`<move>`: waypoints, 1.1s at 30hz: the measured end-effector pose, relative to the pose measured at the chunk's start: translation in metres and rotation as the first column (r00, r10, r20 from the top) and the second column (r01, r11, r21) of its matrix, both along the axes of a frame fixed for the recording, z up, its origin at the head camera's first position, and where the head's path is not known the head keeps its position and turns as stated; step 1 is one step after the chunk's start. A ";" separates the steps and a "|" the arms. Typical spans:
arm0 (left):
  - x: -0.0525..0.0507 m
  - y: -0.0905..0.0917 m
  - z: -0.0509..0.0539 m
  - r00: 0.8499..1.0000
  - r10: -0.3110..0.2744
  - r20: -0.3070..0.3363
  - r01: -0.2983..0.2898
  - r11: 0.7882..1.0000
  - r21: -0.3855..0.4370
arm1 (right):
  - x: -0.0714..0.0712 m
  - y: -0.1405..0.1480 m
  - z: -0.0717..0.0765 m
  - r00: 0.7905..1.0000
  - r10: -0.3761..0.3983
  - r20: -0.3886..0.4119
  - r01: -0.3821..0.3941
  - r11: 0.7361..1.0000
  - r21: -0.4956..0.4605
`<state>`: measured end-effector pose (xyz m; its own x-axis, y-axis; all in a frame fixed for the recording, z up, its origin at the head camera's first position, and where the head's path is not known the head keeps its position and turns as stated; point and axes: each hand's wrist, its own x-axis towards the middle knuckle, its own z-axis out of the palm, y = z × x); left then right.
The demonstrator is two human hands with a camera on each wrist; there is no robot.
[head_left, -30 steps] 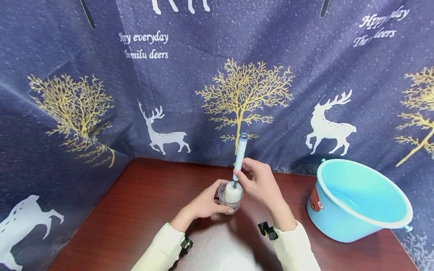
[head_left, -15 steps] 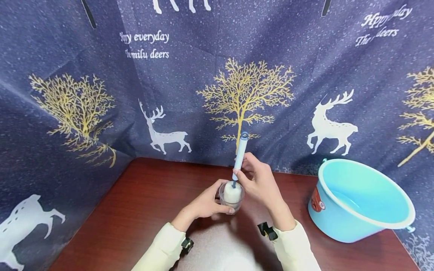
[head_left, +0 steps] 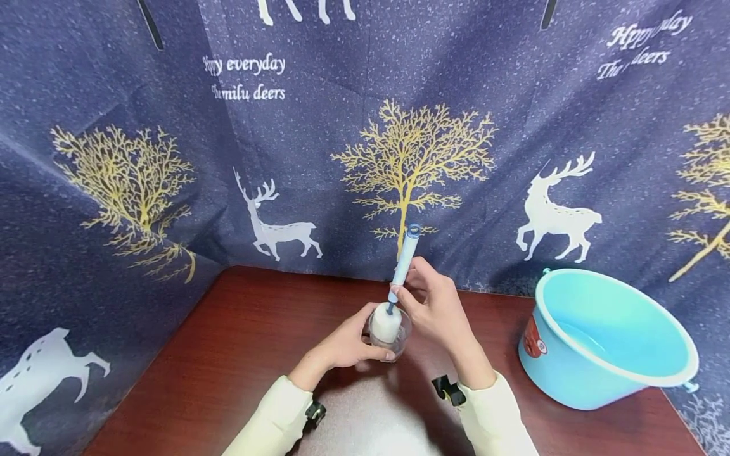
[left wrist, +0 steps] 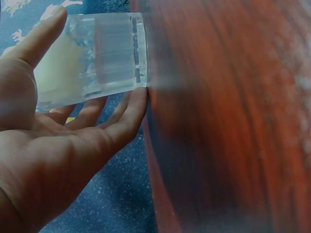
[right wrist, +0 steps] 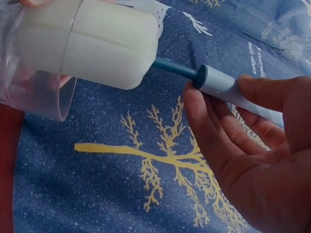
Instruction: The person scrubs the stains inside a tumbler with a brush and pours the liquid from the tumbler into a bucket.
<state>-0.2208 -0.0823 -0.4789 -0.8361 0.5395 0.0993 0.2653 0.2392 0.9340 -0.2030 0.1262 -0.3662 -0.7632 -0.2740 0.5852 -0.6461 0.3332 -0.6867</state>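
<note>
The brush (head_left: 401, 273) is at the centre of the head view, its long axis steep: handle (right wrist: 221, 87) up, leaning right, sponge (head_left: 386, 324) down, partly inside the cup (left wrist: 116, 51). The right hand (head_left: 439, 307), from lower right, pinches the handle; the left hand (head_left: 348, 342) curves round the cup.

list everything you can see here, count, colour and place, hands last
red-brown wood-look table: 1, red-brown, below the cloth
hanging fabric cloth: 1, dark blue, behind the table
tree prints: 3, gold, on the cloth
deer prints: 4, white, on the cloth, two cut off
lettering: 2 patches, white, upper cloth
thin strips: 2, dark, top of head view
round bucket: 1, light blue, table's right side
label: 1, red, bucket's side
see-through cup: 1, clear, centre
sponge brush: 1, white and blue, partly inside the cup
wrist devices: 2, black, at the wrists
sleeves: 2, cream, forearms
left hand: 1, bare, gripping the cup
right hand: 1, bare, pinching the brush
</note>
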 end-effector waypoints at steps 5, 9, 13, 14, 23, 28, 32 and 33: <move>0.001 0.001 0.001 1.000 0.004 -0.007 -0.004 1.000 -0.004 | 0.000 0.000 0.000 1.000 -0.017 0.002 0.017 1.000 -0.006; 0.002 0.002 0.002 1.000 -0.001 0.004 0.001 1.000 -0.002 | 0.000 -0.001 -0.001 1.000 -0.009 -0.007 0.008 1.000 -0.029; 0.001 0.002 0.001 1.000 -0.004 0.009 0.004 1.000 0.001 | -0.001 -0.001 -0.002 1.000 0.002 -0.013 -0.003 0.999 -0.047; 0.001 0.001 0.000 1.000 -0.004 0.007 0.004 1.000 0.000 | -0.001 -0.001 -0.002 1.000 0.004 -0.013 -0.004 0.999 -0.048; 0.002 0.000 0.001 1.000 0.004 -0.024 -0.004 1.000 -0.022 | -0.002 -0.001 -0.002 0.999 0.001 -0.043 -0.003 0.999 -0.036; 0.002 -0.001 0.002 1.000 0.007 -0.013 -0.008 1.000 -0.019 | -0.002 -0.002 -0.001 0.998 -0.006 -0.060 0.003 0.999 -0.038; 0.002 -0.001 0.002 1.000 0.009 -0.007 -0.009 1.000 -0.019 | -0.001 -0.002 0.000 0.998 -0.006 -0.068 0.003 0.999 -0.040; 0.002 -0.001 0.001 1.000 0.010 -0.007 -0.010 1.000 -0.021 | -0.001 -0.002 0.000 0.998 -0.006 -0.069 0.003 0.999 -0.040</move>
